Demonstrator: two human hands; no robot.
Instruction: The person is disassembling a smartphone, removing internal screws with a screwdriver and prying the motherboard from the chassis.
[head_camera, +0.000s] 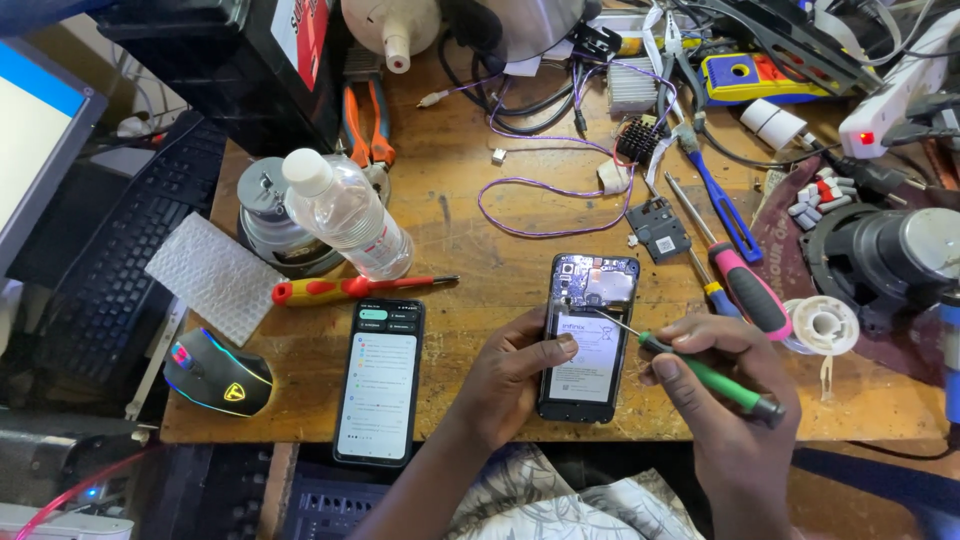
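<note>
Bright, even overhead light, soft shadows, sharp centre, mild wide-angle bending and blur toward the edges.

Opened phone (590, 335), green screwdriver (705, 375) tip inside
</note>
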